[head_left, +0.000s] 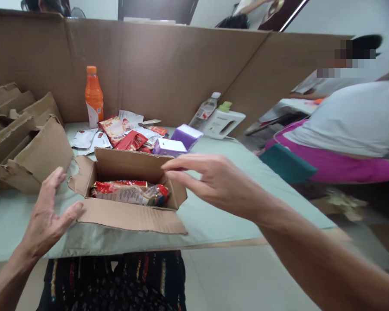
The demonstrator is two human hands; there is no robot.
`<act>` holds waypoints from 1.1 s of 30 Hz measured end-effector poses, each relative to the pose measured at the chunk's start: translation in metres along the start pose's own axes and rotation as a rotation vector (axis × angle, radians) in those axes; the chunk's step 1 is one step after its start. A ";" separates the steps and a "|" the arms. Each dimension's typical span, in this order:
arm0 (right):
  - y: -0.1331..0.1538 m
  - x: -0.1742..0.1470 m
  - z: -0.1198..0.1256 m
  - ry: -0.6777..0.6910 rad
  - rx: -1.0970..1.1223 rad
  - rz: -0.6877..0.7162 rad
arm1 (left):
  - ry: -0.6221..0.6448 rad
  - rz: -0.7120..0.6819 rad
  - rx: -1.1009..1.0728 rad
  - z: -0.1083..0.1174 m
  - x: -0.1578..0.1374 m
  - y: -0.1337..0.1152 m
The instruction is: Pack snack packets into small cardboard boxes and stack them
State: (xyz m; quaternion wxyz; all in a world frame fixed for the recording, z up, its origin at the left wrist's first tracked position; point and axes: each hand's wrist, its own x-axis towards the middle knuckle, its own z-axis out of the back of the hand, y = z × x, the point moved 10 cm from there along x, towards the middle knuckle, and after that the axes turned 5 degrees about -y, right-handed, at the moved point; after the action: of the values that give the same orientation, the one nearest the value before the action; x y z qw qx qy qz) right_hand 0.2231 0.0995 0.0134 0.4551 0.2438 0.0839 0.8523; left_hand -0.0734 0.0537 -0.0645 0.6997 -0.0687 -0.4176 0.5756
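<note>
A small cardboard box (pixel 129 216) stands on the table with its flaps spread apart. Inside lies a red and clear plastic food packet (pixel 126 192) with printed text. My left hand (pixel 48 211) is just left of the box, fingers and thumb spread, holding nothing. Over the box's right rear corner hovers my right hand (pixel 214 177). Its fingers are stretched out, thumb and fingertips close together but with a gap between them, and I see nothing held. Whether those fingertips touch the cardboard I cannot tell.
Tall cardboard panels (pixel 168 73) edge the table. Behind the box are an orange bottle (pixel 94 99), several packets (pixel 113 129), purple boxes (pixel 170 147), a clear bottle (pixel 207 110) and a white jug (pixel 223 123). Cardboard dividers (pixel 35 151) stand left. Another person (pixel 353 116) is at right.
</note>
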 end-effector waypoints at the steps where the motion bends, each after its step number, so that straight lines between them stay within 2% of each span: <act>1: -0.012 -0.012 0.011 -0.078 0.008 -0.039 | 0.010 0.050 -0.069 -0.001 -0.002 0.008; 3: -0.030 -0.032 0.014 -0.138 0.017 -0.090 | 0.037 0.100 -0.186 -0.007 -0.006 0.017; 6: -0.036 -0.045 -0.006 -0.114 0.085 -0.067 | 0.045 0.064 -0.266 -0.017 -0.007 0.010; 9: -0.025 -0.042 -0.030 -0.064 0.122 0.040 | 0.070 -0.100 -0.237 -0.025 -0.006 -0.016; 11: -0.018 -0.037 -0.042 -0.029 0.088 0.103 | 0.140 -0.248 -0.182 -0.030 -0.006 -0.035; 15: -0.012 -0.034 -0.053 0.015 0.047 0.184 | 0.267 -0.435 -0.036 -0.031 -0.005 -0.052; 18: -0.016 -0.037 -0.053 -0.017 0.088 0.186 | 0.217 -0.502 0.027 -0.026 0.002 -0.062; 21: -0.020 -0.043 -0.052 -0.056 0.138 0.190 | 0.074 -0.423 0.031 -0.023 0.016 -0.063; 24: -0.024 -0.049 -0.043 -0.099 0.196 0.163 | -0.005 -0.306 0.079 -0.028 0.028 -0.056; 28: -0.044 -0.047 -0.002 -0.361 0.181 -0.051 | -0.026 -0.295 0.129 -0.036 0.030 -0.056; 30: -0.046 -0.042 0.014 -0.462 0.109 -0.081 | -0.026 -0.296 0.136 -0.038 0.029 -0.057; 32: -0.040 -0.032 0.010 -0.443 0.063 -0.025 | -0.035 -0.286 0.143 -0.038 0.027 -0.058; 33: -0.036 -0.027 -0.001 -0.383 0.058 0.027 | -0.037 -0.282 0.149 -0.037 0.027 -0.058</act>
State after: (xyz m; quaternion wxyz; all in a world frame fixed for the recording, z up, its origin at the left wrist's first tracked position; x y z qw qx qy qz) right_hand 0.2615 0.0981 -0.0093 0.4442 0.4154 0.0171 0.7936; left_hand -0.0060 0.0722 -0.0415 0.7690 0.0532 -0.3920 0.5021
